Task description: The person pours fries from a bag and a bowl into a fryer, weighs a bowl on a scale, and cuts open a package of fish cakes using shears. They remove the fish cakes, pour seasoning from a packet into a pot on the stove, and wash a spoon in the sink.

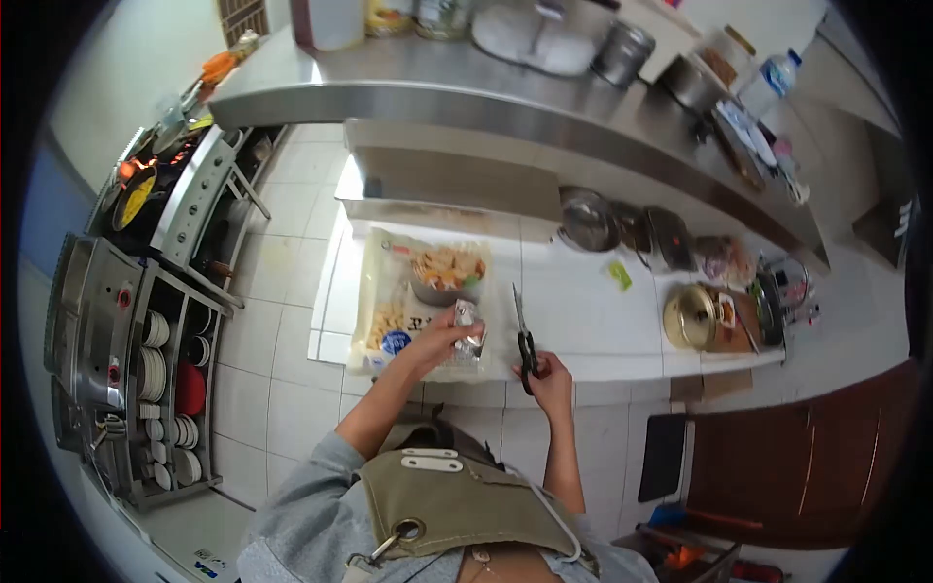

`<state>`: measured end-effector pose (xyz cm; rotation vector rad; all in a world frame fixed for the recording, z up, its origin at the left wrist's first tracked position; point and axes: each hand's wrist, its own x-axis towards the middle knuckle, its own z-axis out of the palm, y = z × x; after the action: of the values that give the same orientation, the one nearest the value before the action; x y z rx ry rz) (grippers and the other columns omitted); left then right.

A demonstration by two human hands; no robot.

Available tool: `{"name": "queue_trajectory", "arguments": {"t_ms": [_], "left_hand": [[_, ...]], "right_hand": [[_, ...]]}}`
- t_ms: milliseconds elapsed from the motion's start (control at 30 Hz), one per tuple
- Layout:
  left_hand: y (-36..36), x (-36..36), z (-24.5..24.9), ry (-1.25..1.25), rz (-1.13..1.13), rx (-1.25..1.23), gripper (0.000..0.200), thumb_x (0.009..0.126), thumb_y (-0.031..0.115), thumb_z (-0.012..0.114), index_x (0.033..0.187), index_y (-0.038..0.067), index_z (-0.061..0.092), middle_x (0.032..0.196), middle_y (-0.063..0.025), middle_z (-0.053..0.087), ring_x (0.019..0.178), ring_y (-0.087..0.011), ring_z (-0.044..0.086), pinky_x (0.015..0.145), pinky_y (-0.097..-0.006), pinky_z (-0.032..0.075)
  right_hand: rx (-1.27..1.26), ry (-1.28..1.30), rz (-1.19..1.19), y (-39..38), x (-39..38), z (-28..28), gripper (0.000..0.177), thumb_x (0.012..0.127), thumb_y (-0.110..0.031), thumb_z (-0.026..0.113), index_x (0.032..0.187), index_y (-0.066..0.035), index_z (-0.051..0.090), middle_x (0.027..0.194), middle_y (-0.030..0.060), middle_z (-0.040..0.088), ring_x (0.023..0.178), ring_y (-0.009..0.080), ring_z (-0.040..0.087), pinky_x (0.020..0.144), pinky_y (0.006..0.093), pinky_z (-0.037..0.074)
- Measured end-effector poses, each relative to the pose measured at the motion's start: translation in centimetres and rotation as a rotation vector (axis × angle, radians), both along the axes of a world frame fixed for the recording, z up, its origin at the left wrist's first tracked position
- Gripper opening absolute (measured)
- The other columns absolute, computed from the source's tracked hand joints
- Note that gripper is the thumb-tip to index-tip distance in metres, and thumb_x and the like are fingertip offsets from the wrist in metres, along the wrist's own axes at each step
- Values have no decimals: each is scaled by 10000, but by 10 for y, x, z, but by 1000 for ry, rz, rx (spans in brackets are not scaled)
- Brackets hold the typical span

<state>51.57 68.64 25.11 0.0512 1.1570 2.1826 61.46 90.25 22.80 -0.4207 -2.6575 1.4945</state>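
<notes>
My left hand [436, 347] is closed on a small silver foil packet [468, 335], held over a large printed food bag [384, 282]. The bag lies flat on the white tiled counter [573, 321] and shows a picture of a filled bowl and some lettering. In my right hand [552, 381] is a pair of scissors [522, 321] with black handles. Their blades point away from me, to the right of the bag, apart from the packet. Part of the bag is hidden beneath my left hand and the packet.
A steel shelf [408, 97] with jars and containers runs above the counter. At the counter's right stand metal pans [588, 222], a gold-coloured pot [690, 316] and a green scrap [619, 275]. Off to the left, a frying pan [134, 199] sits on a stove near stacked plates [153, 374].
</notes>
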Motion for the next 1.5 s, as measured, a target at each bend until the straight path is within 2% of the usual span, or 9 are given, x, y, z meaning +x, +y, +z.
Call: {"name": "queue_trajectory", "arguments": {"t_ms": [200,400,533,633,733,900,1133,1267,1500], "left_hand": [[-95,11,19,-175,217,247,282,803,61,614,1056,92,495,941,-3,563,828,-124,573,671,-277,497],[-230,14,25,122,390,208,487,714,-35,641,1130,87,419,991,-37,528,895,-140,549,749,-306,481],[-319,-1,42,215,574,61,612,720,-53,648,1224,49,317,1024,-47,506,915,-124,547,796,-278,466],[-388,-19,53,340,635,-113,537,732,-29,665,1164,48,355,1013,-47,520,896,-121,555,784,-269,475],[-447,-38,66,380,641,-112,431,738,-33,668,1080,40,417,979,-47,553,882,-122,573,762,-261,486],[-517,-74,64,369,677,-211,317,727,-33,674,992,39,517,1040,-68,592,858,-99,580,793,-251,458],[-578,-158,55,312,648,-252,289,801,49,626,1075,1,548,1215,-86,537,965,-118,568,823,-251,450],[-611,-236,37,285,487,-131,289,862,114,555,1128,8,515,1280,-82,481,1076,-166,531,838,-254,451],[-663,-415,80,597,320,-292,543,871,121,531,1352,59,287,1264,-62,427,1024,-102,471,873,-274,391]], "right_hand": [[541,34,-214,-11,-28,-2,390,648,-136,676,1001,2,584,826,158,620,794,332,595,733,395,472],[719,-19,-202,-28,-55,-25,435,702,-104,614,1113,3,521,1031,233,516,976,386,467,859,431,389],[795,167,-173,-138,-86,42,385,742,-78,585,1114,3,527,1018,209,519,937,354,491,812,428,414],[355,455,47,-254,-137,68,285,752,2,548,1036,-5,567,928,137,555,743,235,554,669,328,448],[-73,374,396,-398,-170,89,237,800,-21,551,1038,-19,555,976,100,561,794,155,569,666,246,466],[-934,-350,713,-559,-206,93,310,905,-154,468,1174,-2,441,1007,138,562,829,165,574,678,260,491],[-1946,-1202,468,-635,-300,54,385,912,-192,449,1169,83,371,1002,181,514,832,175,546,707,240,510],[-2189,-1347,402,-665,-373,54,333,907,-117,441,1132,117,365,1005,148,434,845,162,514,725,224,507],[-2195,-1281,518,-706,-552,67,401,875,-70,483,1225,74,350,1023,126,451,903,177,504,787,233,482]]}}
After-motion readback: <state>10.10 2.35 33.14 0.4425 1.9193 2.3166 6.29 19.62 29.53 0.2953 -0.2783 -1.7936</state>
